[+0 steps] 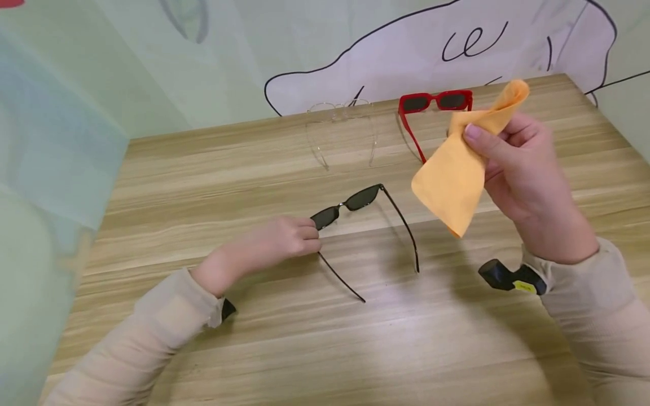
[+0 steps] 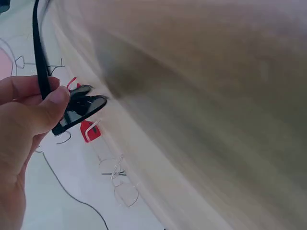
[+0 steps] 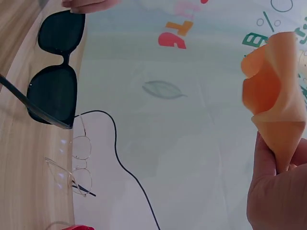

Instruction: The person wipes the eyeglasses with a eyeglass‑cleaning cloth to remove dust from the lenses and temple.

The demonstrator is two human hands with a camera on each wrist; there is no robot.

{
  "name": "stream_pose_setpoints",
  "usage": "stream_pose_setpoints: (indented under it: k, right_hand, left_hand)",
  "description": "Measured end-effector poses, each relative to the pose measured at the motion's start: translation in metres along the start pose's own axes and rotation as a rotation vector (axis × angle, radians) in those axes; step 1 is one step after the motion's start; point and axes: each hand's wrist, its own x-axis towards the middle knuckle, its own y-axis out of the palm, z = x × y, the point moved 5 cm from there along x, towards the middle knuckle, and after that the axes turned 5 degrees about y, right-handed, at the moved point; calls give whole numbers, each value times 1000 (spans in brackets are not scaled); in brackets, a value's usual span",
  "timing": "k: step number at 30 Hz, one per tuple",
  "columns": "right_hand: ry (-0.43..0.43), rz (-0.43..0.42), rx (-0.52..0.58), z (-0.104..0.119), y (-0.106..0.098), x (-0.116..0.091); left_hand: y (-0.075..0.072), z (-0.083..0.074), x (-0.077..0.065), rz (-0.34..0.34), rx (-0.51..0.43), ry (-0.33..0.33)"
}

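Note:
Black sunglasses (image 1: 361, 198) with dark lenses are pinched at one hinge corner by my left hand (image 1: 284, 239). Their temples are unfolded and point toward me. In the left wrist view, the thumb and fingers grip a black temple (image 2: 41, 57) close to the lens. My right hand (image 1: 530, 163) pinches an orange cloth (image 1: 452, 180) between thumb and fingers, up to the right of the sunglasses. The cloth hangs gathered at the pinch, one part fanned downward and a rolled end sticking up. In the right wrist view the cloth (image 3: 278, 81) flares above the fingertips.
Red-framed sunglasses (image 1: 435, 101) stand at the back of the wooden table (image 1: 213, 169), partly behind the cloth. Thin wire-framed glasses (image 1: 332, 113) with clear lenses stand left of them. Behind the table's back edge is a pale wall covering (image 1: 218, 67) with line drawings.

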Motion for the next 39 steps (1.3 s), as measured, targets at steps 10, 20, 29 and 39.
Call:
stream_pose_setpoints:
  k: [10,20,29,39]
  right_hand:
    - [112,26,58,-6,-11,2]
    - [221,31,137,-7,-21,7]
    - [400,21,236,-15,-35,12]
    - [464,-48,324,-18,-49,13]
  left_hand:
    - [-6,7,-5,-26,-164,-46]
    - [-39,25,7,-130,-185,-99]
    - [-49,96,-7,-208,-59,-316]
    - [-21,168,-3,-86,-67,-462]
